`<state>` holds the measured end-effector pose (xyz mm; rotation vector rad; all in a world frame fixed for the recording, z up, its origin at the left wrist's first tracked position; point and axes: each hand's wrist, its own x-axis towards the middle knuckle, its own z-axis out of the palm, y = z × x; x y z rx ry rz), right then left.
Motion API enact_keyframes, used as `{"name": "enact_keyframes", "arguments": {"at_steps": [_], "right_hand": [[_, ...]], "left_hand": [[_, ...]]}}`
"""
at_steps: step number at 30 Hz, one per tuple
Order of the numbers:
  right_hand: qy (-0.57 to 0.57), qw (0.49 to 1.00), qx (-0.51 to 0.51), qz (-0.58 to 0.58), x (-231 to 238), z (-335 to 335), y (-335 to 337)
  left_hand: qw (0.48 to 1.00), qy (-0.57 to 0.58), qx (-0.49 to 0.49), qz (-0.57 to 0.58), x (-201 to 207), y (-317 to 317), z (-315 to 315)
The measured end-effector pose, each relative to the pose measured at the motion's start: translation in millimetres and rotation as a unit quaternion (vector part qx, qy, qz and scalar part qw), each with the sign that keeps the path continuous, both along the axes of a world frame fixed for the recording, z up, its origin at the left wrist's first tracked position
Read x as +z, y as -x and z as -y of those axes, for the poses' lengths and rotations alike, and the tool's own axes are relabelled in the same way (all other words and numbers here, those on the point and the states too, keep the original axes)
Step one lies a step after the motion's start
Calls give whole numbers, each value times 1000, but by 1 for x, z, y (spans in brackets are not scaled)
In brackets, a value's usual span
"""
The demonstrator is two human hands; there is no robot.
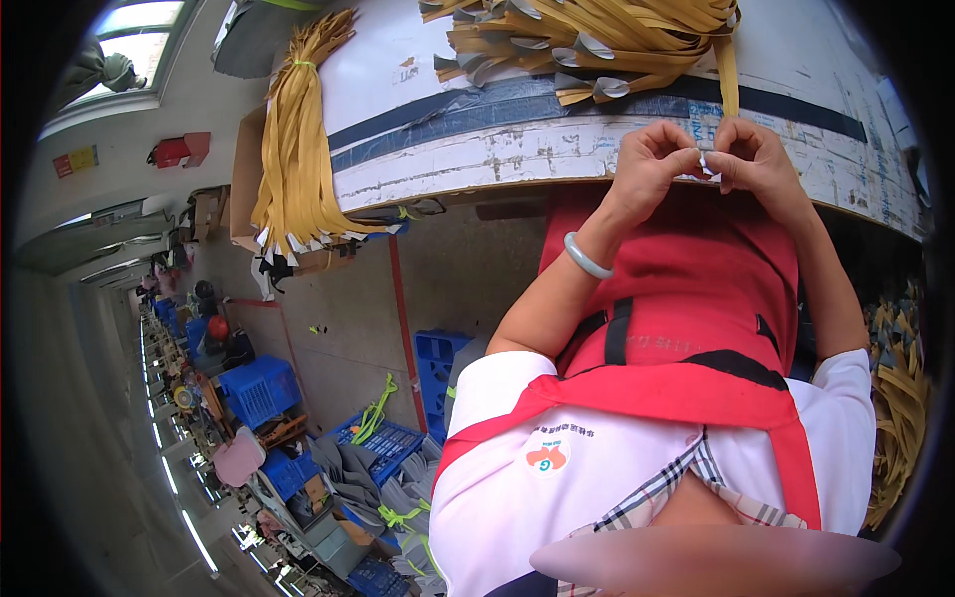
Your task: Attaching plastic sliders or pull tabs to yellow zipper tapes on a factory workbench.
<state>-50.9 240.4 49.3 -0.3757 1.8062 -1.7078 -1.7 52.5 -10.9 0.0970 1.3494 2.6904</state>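
Both hands meet above the near edge of the white-topped table, fingertips pinched together. My left hand (pixel 654 167), with a pale bangle (pixel 587 257) on its wrist, is closed on a small white piece (pixel 707 165). My right hand (pixel 753 167) is closed on the other side of that piece. A flat yellow strap (pixel 729 80) runs down from the pile into my right hand; its lower part is hidden behind the fingers. Just beyond lies the loose pile of yellow straps (pixel 637 40) with grey tips.
A tied bundle of yellow straps (pixel 298 149) with white ends hangs over the table's left side. Dark tape (pixel 448 114) crosses the tabletop (pixel 477 164). Blue crates (pixel 261 390) and grey pieces (pixel 348 473) stand lower left. More yellow straps (pixel 898 418) are at far right.
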Motion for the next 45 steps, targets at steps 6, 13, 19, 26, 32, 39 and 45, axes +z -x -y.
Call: {"name": "enact_keyframes", "arguments": {"at_steps": [6,13,19,26,32,39,45], "right_hand": [[-152,884,-94,-432,-40,31,-4],[-150,880,-194,-406,-75,41,3],[12,921,-101,-377,-58,31,2],[49,981,-89,-168,-46,22,-8],[41,987,-83,-133,-43,19,-6],[71,985,-156,-31,-63,12,-2],[11,994,-102,-30,-55,15,0]], "left_hand": [[912,333,197,-133,-18,4,-7],[943,297,125,-81,-36,-2,-13],[977,129,168,-40,-19,3,14],[985,155,23,-66,-17,6,21],[912,343,94,-203,-17,8,12],[931,312,109,-153,-20,5,18],[948,260,134,-125,-15,-2,24]]}}
